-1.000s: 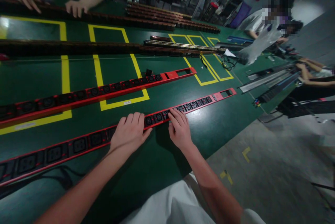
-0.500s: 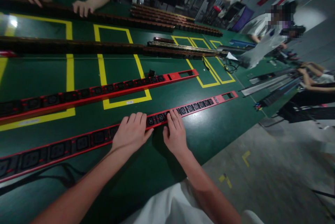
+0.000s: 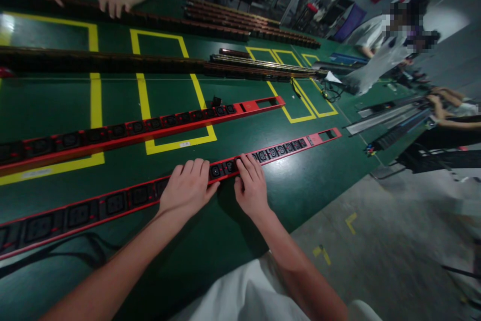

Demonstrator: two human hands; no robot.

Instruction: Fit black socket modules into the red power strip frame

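Note:
A long red power strip (image 3: 285,148) with a row of black sockets lies along the near edge of the green table (image 3: 233,130). My left hand (image 3: 187,187) lies flat over the strip's middle, fingers together and stretched, thumb on the table in front of it. My right hand (image 3: 250,186) rests just to the right of it, its fingertips pressing on the sockets. Neither hand holds anything. A second red power strip (image 3: 150,128) lies parallel, further back.
Dark brown strips (image 3: 112,63) lie in long rows farther back, more stacked at the rear (image 3: 240,23). Another person's hands (image 3: 108,4) rest on the far row. Yellow tape boxes mark the table. People work at the right by metal rails (image 3: 383,118). A black cable (image 3: 75,256) lies at near left.
My right hand has slid a little to the left along the near strip, closer to my left hand. The left hand has stayed put.

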